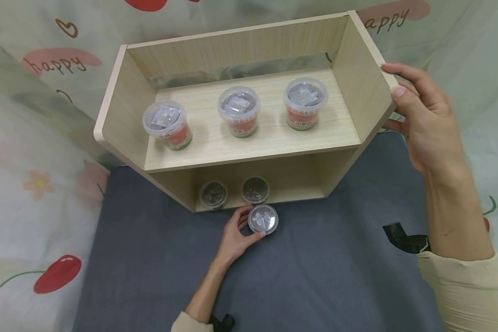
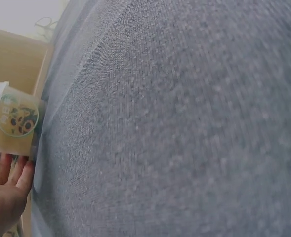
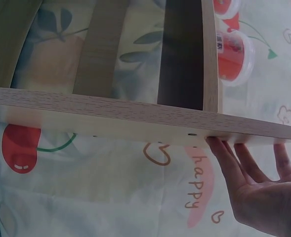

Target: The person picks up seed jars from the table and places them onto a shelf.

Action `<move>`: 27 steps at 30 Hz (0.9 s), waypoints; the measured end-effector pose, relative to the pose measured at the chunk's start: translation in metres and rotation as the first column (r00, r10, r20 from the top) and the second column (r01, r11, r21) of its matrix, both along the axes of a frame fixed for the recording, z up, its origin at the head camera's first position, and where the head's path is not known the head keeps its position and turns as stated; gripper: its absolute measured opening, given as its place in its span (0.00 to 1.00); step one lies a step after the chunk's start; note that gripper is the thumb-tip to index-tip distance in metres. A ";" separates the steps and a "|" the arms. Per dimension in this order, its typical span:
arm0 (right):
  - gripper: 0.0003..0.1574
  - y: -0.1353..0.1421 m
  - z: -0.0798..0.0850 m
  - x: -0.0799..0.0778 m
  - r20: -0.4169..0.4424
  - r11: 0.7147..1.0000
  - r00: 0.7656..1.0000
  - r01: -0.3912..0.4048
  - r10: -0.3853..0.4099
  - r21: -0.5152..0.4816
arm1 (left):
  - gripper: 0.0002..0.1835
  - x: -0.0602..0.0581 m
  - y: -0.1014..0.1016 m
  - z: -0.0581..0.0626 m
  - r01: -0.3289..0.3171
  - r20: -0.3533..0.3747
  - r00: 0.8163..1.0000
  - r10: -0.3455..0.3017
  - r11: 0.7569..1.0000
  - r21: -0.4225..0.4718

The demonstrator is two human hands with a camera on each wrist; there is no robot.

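My left hand (image 1: 234,240) holds a small round lidded tub (image 1: 263,219), thumb on its near side and fingers on its far-left side, just in front of the lower shelf. In the left wrist view the tub (image 2: 18,123) shows a yellow label with a sunflower picture. Against the right side panel of a pale wooden two-tier shelf (image 1: 253,154), my right hand (image 1: 431,117) grips the upper front edge. In the right wrist view its fingers (image 3: 229,160) lie along the panel's outer face.
On the upper tier stand a left red-labelled tub (image 1: 168,123), a middle one (image 1: 239,110) and a right one (image 1: 305,102). Two more lidded tubs, one left (image 1: 213,194) and one right (image 1: 255,189), sit on the lower tier. A grey cloth (image 1: 315,267) covers the table; a printed curtain (image 1: 37,184) hangs around.
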State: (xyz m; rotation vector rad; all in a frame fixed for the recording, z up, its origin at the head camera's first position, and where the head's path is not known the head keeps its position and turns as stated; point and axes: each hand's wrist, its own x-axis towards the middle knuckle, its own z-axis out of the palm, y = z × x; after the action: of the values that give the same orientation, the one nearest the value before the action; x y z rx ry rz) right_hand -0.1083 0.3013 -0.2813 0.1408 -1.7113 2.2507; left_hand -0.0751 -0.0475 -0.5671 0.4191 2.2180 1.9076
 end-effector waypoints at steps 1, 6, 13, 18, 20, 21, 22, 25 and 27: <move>0.21 0.000 0.000 0.000 0.000 1.000 1.000 0.002 -0.002 0.002 | 0.44 0.000 0.001 -0.003 -0.001 -0.013 1.000 0.001 1.000 -0.014; 0.21 0.000 0.000 0.000 -0.001 1.000 1.000 0.002 -0.002 0.005 | 0.46 0.000 0.003 -0.008 -0.004 -0.059 0.998 0.000 0.997 -0.074; 0.21 -0.001 0.001 0.000 0.012 1.000 1.000 0.004 -0.004 0.003 | 0.46 0.001 0.005 -0.009 -0.016 -0.101 0.995 0.006 0.996 -0.092; 0.21 -0.002 0.001 0.000 0.015 1.000 1.000 0.016 -0.016 0.019 | 0.45 0.003 0.009 -0.006 -0.011 -0.121 0.993 -0.002 0.994 -0.106; 0.21 -0.002 0.001 0.000 0.015 1.000 1.000 0.023 -0.023 0.019 | 0.44 0.004 0.010 -0.004 0.001 -0.115 0.993 -0.015 0.993 -0.121; 0.21 -0.002 0.001 0.000 0.016 1.000 1.000 0.025 -0.025 0.016 | 0.44 0.004 0.011 -0.003 0.010 -0.113 0.993 -0.024 0.993 -0.121; 0.21 -0.002 0.001 0.000 0.017 1.000 0.999 0.027 -0.027 0.015 | 0.44 0.004 0.012 -0.003 0.017 -0.110 0.993 -0.031 0.992 -0.126; 0.21 -0.001 0.001 0.000 0.020 1.000 0.999 0.029 -0.029 0.010 | 0.43 0.004 0.015 0.000 0.038 -0.106 0.993 -0.051 0.992 -0.124; 0.21 -0.001 0.001 0.001 0.021 0.999 0.999 0.030 -0.030 0.012 | 0.43 0.005 0.018 0.002 0.055 -0.104 0.992 -0.067 0.992 -0.110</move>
State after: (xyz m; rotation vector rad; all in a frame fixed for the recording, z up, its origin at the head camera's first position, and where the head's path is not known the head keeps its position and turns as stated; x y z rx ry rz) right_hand -0.1077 0.2998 -0.2803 0.0933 -1.7258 2.2292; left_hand -0.0706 -0.0291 -0.5647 0.5775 2.3330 1.7652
